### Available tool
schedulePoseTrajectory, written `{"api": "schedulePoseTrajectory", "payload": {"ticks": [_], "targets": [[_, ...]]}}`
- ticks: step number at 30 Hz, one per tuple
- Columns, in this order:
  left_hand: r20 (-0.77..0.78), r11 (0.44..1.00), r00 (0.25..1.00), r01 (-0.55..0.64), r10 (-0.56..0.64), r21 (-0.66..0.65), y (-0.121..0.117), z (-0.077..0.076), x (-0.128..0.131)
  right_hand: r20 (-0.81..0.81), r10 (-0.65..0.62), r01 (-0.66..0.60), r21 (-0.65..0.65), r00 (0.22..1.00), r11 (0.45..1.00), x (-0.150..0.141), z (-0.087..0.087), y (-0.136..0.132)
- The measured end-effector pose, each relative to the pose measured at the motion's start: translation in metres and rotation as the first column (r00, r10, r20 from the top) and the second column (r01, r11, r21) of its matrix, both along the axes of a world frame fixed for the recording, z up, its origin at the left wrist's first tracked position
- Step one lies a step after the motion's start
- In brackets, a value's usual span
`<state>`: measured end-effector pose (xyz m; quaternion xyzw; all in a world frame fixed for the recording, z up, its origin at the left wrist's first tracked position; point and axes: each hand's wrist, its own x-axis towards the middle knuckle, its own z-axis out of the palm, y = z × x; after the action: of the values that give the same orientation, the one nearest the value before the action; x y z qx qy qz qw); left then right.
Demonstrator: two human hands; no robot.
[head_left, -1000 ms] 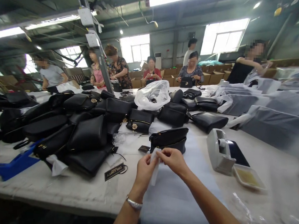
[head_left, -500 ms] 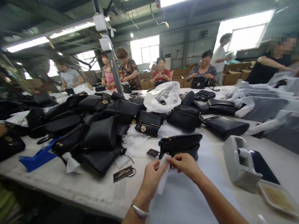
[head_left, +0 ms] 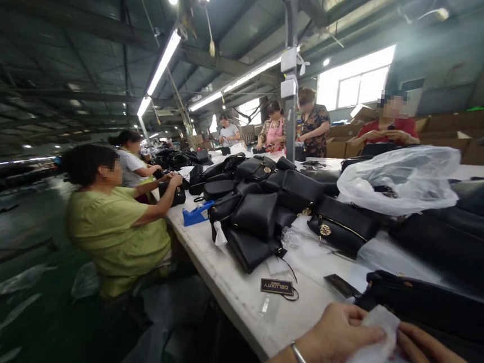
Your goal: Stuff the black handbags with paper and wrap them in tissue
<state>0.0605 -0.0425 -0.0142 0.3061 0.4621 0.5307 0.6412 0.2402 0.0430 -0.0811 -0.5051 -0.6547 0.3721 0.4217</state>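
Note:
At the lower right, my left hand (head_left: 334, 336), with a silver bracelet on its wrist, pinches a folded strip of thin white wrapping paper (head_left: 371, 351) between thumb and fingers. The fingers of my right hand (head_left: 438, 357) are closed at the strip's right edge; their tips are partly hidden behind it. Just beyond both hands lies a black handbag (head_left: 435, 303) with a gold zip, running out toward the right edge of view. A black card tag (head_left: 342, 286) is beside the bag. Another tag with gold lettering (head_left: 277, 287) rests left of my hands.
Black handbags (head_left: 256, 214) are heaped along the white table (head_left: 232, 293). A clear plastic bag (head_left: 399, 178) sits on the pile. A blue tape dispenser (head_left: 197, 214) stands near the edge. On the left, a co-worker in green (head_left: 115, 227) handles a black bag; others work across the table.
The view has swung left, bringing the co-worker in green into sight and moving my hands to the lower right. Both hands remain at the white strip, which now looks more folded.

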Motion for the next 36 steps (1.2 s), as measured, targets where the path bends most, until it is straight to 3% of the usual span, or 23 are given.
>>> {"api": "schedulePoseTrajectory", "payload": {"ticks": [3,8,13,18,23,27,30,33,36], "targets": [[-0.038,0.999,0.999,-0.015,0.017,0.046,0.001,0.001,-0.002,0.008,0.053,-0.052,-0.118,0.999,0.992,-0.007,0.003,0.0],[-0.031,0.996,0.998,0.063,-0.062,0.064,-0.001,0.011,-0.004,-0.152,0.13,-0.16,-0.206,0.98,0.965,-0.026,0.035,-0.027],[-0.073,0.992,0.991,0.118,-0.116,0.035,-0.003,0.018,-0.005,-0.214,0.152,-0.199,-0.218,0.965,0.955,-0.042,0.051,-0.038],[-0.109,0.992,0.989,0.109,-0.101,0.07,-0.004,0.021,-0.006,-0.228,0.107,-0.161,-0.235,0.968,0.959,-0.035,0.061,-0.051],[-0.131,0.985,0.988,0.102,-0.083,0.142,-0.008,0.016,0.0,-0.451,0.015,-0.184,-0.334,0.893,0.924,-0.043,0.075,-0.066],[-0.14,0.984,0.99,0.055,-0.031,0.171,-0.01,0.015,0.006,-0.372,-0.091,-0.031,-0.31,0.924,0.95,-0.059,0.074,-0.059],[-0.166,0.984,0.986,0.036,-0.007,0.173,-0.01,0.018,0.007,-0.39,-0.084,-0.05,-0.321,0.917,0.946,-0.062,0.074,-0.061],[-0.284,0.979,0.959,0.045,0.013,0.197,-0.008,0.019,0.006,-0.447,-0.09,-0.097,-0.379,0.89,0.92,-0.055,0.075,-0.068],[-0.541,0.962,0.829,0.015,0.141,0.274,-0.011,0.02,0.009,-0.386,-0.175,0.023,-0.367,0.906,0.93,-0.052,0.073,-0.069]]}}
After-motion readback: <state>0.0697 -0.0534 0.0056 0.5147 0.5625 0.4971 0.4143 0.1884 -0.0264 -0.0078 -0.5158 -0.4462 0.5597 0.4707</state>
